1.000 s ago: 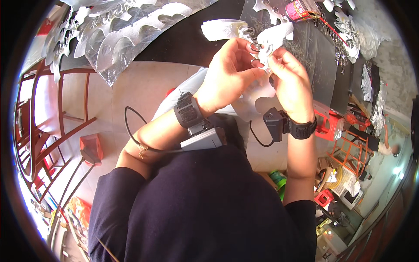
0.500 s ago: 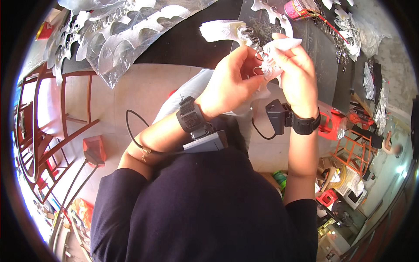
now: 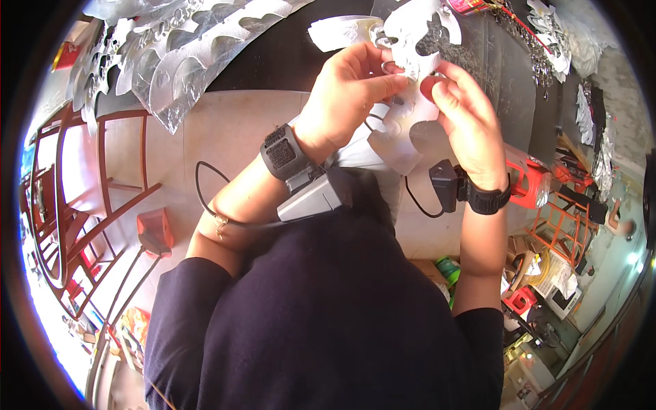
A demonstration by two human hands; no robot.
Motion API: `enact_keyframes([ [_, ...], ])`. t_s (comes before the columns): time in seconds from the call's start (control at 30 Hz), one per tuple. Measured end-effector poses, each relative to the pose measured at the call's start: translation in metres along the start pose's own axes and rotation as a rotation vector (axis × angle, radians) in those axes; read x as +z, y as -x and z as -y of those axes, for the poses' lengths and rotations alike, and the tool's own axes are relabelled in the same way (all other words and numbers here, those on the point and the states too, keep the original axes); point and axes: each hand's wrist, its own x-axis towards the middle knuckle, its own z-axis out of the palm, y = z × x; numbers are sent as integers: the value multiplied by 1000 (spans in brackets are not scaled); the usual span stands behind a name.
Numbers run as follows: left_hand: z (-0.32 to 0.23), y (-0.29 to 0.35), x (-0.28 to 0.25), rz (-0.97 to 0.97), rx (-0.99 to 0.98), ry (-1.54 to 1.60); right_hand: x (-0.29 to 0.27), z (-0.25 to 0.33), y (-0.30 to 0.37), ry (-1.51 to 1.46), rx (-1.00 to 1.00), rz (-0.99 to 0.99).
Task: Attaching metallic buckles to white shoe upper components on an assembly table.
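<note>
In front of me a white, scalloped sheet piece with cut-out curves hangs between my hands, its lower end dangling over my lap. My left hand pinches its middle between thumb and index finger, beside a small metal ring. At the piece's right edge is my right hand, its thumb and fingers curled in against the sheet; part of that grip is hidden. Another white curved piece lies on the dark table just beyond my left hand.
White scalloped pieces in clear plastic overhang the table at left. A pink-red container and metal chains are at the far right. A red-brown rack and a red dustpan stand left; a red stool stands right.
The white piece has been spread out and now reaches both above and below my hands. My hands have moved slightly apart, the left one up and to the left.
</note>
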Motion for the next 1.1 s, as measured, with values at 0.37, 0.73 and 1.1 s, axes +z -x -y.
enact_keyframes([
  [0.37,4,-1,6,45,-44,121,1,-1,0,80,-82,-68],
  [0.73,2,-1,5,17,-29,47,7,-1,0,78,-50,22],
  [1.1,0,-4,7,26,-25,99,5,-7,-5,56,-63,-99],
])
